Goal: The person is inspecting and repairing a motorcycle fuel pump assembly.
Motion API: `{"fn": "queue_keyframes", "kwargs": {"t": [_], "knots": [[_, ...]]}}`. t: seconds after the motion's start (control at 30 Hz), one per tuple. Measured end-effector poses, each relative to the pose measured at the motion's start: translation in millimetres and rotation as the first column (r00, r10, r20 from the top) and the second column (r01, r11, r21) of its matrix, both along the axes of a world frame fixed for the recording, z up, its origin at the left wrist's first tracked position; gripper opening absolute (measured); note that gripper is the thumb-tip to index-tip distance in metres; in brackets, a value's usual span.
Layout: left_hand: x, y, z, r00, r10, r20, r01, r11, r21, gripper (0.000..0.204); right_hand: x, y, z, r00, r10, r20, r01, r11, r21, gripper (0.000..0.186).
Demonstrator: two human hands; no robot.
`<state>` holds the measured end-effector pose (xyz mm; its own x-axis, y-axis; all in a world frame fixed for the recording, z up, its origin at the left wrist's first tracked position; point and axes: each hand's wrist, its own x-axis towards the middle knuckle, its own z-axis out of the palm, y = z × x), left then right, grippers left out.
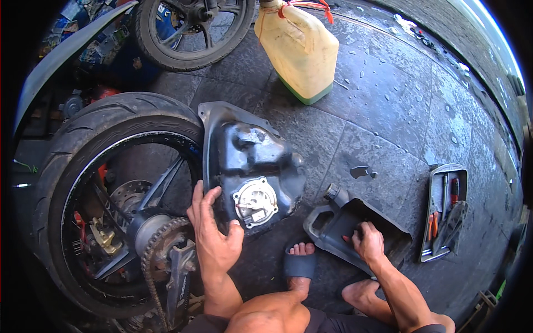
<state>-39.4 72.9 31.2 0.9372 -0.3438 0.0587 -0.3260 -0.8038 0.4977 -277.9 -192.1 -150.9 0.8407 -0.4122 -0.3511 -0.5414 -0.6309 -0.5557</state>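
A black motorcycle fuel tank (252, 147) lies on the floor in front of me, with a round pale fuel pump (255, 202) set in its near side. My left hand (219, 238) is beside the tank's left edge, its thumb and fingers apart and nothing in them. The fingertips seem to rest against the tank, though contact is hard to tell. At the right, my right hand (368, 241) reaches into a black jerry can (344, 213) whose side is cut away. Its fingers are curled together; a small red bit shows beside them, and what they hold is hidden.
Left of the tank lies a motorcycle wheel (130, 102) with chain and sprocket. Beyond stand another wheel (194, 61) and a yellowish jug (302, 53) with green liquid. A tool tray (425, 252) with pliers (432, 225) lies right. A small puddle (363, 171) wets the tiles.
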Motion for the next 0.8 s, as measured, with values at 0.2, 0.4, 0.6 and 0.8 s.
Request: {"fn": "queue_keyframes", "kwargs": {"t": [0.2,0.4,0.6,0.8], "knots": [[-0.5,5.1,8.4,1.000,0.017,0.002,-0.017,0.997,0.074,0.069,93.3,67.5,95.7,0.871,-0.265,0.413,0.025,0.864,0.503,0.016],[-0.6,-2.7,7.8,0.999,0.004,-0.040,-0.002,0.998,0.065,0.070,149.5,99.0,92.1,0.854,-0.383,0.353,0.076,0.762,0.643,0.017],[-0.6,2.5,8.2,0.999,0.000,-0.033,0.002,0.996,0.086,0.069,159.0,104.6,92.5,0.860,-0.283,0.425,-0.024,0.809,0.588,0.015],[-0.2,4.5,7.2,0.999,0.016,-0.034,-0.015,0.999,0.049,0.067,162.2,101.2,94.9,0.827,-0.157,0.540,-0.122,0.888,0.444,0.016]]}}
